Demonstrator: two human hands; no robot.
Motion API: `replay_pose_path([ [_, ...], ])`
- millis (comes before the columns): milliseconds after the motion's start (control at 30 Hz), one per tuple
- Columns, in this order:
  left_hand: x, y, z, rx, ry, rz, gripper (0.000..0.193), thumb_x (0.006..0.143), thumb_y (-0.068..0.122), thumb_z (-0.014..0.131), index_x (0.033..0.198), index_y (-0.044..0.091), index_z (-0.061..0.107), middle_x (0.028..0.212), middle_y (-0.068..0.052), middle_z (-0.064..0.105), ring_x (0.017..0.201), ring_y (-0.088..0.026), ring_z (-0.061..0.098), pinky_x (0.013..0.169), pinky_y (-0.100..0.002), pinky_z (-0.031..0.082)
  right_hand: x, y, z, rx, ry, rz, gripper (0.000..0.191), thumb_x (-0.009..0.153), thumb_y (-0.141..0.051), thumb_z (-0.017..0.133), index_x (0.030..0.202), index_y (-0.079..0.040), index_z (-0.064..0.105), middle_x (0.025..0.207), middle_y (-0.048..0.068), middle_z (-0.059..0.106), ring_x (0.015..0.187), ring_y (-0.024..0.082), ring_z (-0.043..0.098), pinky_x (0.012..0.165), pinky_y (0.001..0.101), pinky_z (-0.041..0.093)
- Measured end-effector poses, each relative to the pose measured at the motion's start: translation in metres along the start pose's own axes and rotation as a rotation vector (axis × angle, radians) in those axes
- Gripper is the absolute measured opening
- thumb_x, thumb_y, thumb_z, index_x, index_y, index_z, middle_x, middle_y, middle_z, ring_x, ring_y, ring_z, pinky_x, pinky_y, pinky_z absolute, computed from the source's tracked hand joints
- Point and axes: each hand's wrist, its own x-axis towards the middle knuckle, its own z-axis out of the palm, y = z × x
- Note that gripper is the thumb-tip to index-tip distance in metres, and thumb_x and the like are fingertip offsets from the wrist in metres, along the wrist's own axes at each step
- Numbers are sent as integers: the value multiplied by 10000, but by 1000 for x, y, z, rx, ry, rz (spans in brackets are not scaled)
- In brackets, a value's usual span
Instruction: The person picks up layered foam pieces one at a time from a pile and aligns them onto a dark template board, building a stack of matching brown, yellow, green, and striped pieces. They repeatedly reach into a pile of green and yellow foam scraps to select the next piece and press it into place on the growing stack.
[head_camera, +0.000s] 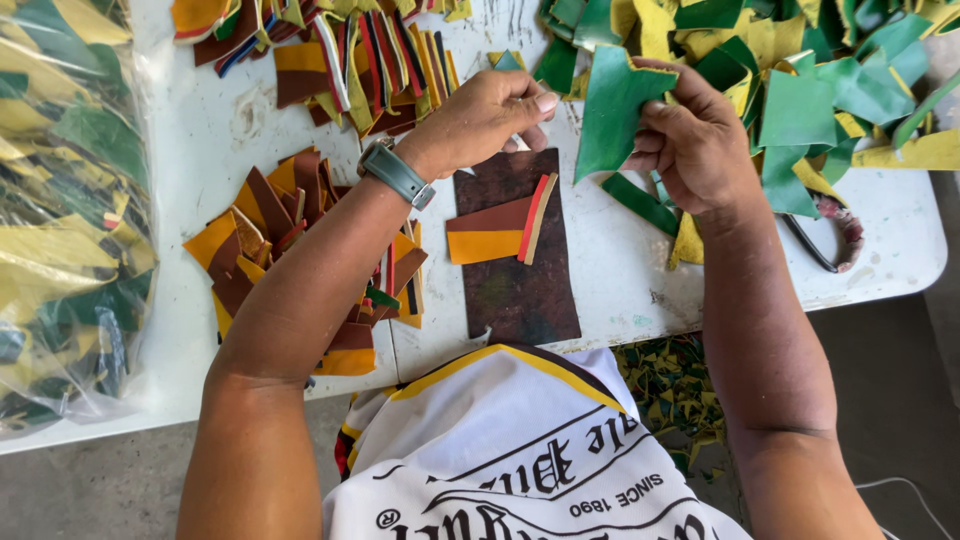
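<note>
My right hand (692, 140) grips a green leather offcut (612, 110) by its right edge and holds it up above the white table (620, 270). My left hand (490, 115), with a grey wristwatch (396, 173) on the wrist, hovers just left of that piece with fingers bent toward it; a small pale object between its fingers is partly hidden. Below the hands a dark brown board (520, 290) lies flat, and on it sits a small stack of orange, brown and red strips (500, 232).
A heap of green and yellow scraps (820, 70) fills the back right. Piles of orange and brown pieces (270, 230) and striped strips (340, 50) lie to the left. A clear bag of scraps (65, 210) stands far left. Scissors (830, 235) rest near the right edge. Scraps litter the floor (670, 385).
</note>
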Motion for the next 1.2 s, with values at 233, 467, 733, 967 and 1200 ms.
replay_pose_path([
  [233,-14,12,-2,278,55,61,293,993,340,663,1087,63,670,888,-76,786,833,-154,792,735,-313,636,-7,5,0,-89,37,-37,455,1127,32,490,1571,-58,451,969,60,700,726,94,680,657,270,611],
  [467,-52,17,14,514,-24,116,332,840,190,841,1074,40,659,943,-123,771,811,-230,775,711,-342,629,-21,7,6,-182,18,-31,390,1104,-37,564,1482,-48,466,974,59,714,841,129,742,745,297,653],
  [733,-79,19,25,643,-91,146,439,769,178,867,1157,74,689,1096,-91,644,995,-283,683,897,-395,559,-29,1,14,-418,20,-98,399,1057,-27,676,1438,17,564,1011,86,711,907,144,737,812,277,646],
  [967,-88,6,33,643,-186,123,511,801,173,839,1277,90,671,1268,-88,566,980,-262,690,898,-387,568,-65,22,13,-562,13,171,382,938,-53,724,1300,47,653,951,99,744,820,135,743,718,262,633],
  [1200,-86,6,34,684,-214,119,514,804,167,831,1291,105,679,1271,-117,556,959,-270,702,862,-386,583,-65,31,24,-720,45,278,393,925,-102,744,1292,17,672,872,54,753,780,93,731,657,242,594],
])
